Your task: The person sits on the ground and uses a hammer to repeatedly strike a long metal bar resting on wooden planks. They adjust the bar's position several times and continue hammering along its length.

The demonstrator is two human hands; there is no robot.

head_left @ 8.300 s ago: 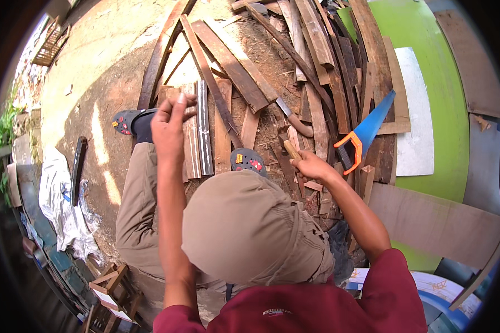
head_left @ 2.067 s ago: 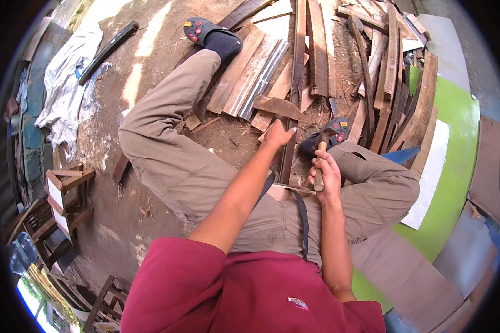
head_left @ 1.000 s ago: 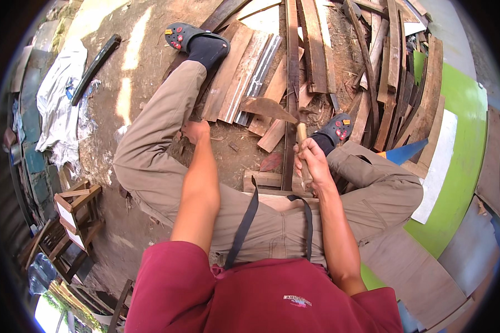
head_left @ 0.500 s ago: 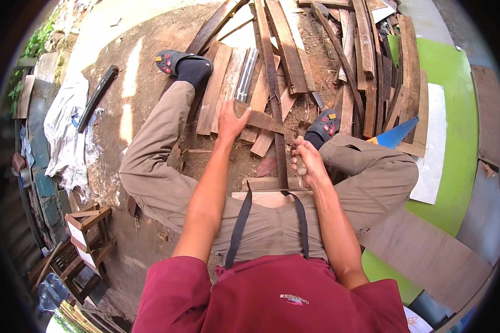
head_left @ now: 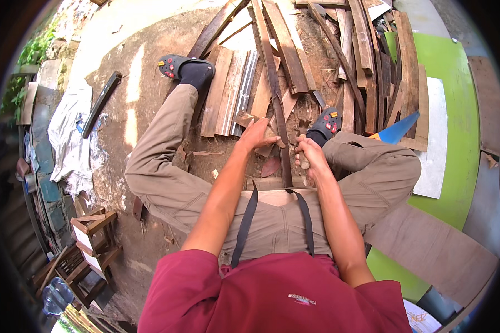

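An open-air woodworking yard, rough and makeshift, where the work is done at ground level.
I put it down as a workshop by the loose planks (head_left: 409,72) heaped across the stained ground (head_left: 161,41), with scraps (head_left: 207,152) scattered near them; a handsaw (head_left: 397,131), its blade blue, lies at the edge of the heap, and a wooden-handled tool (head_left: 304,161) is in hand close by; a white panel (head_left: 436,144) rests on a big green sheet (head_left: 455,111) to the right; strong sunlight (head_left: 132,83) falls in patches on the ground, and green plants (head_left: 33,50) show past a block wall (head_left: 51,206) on the left.
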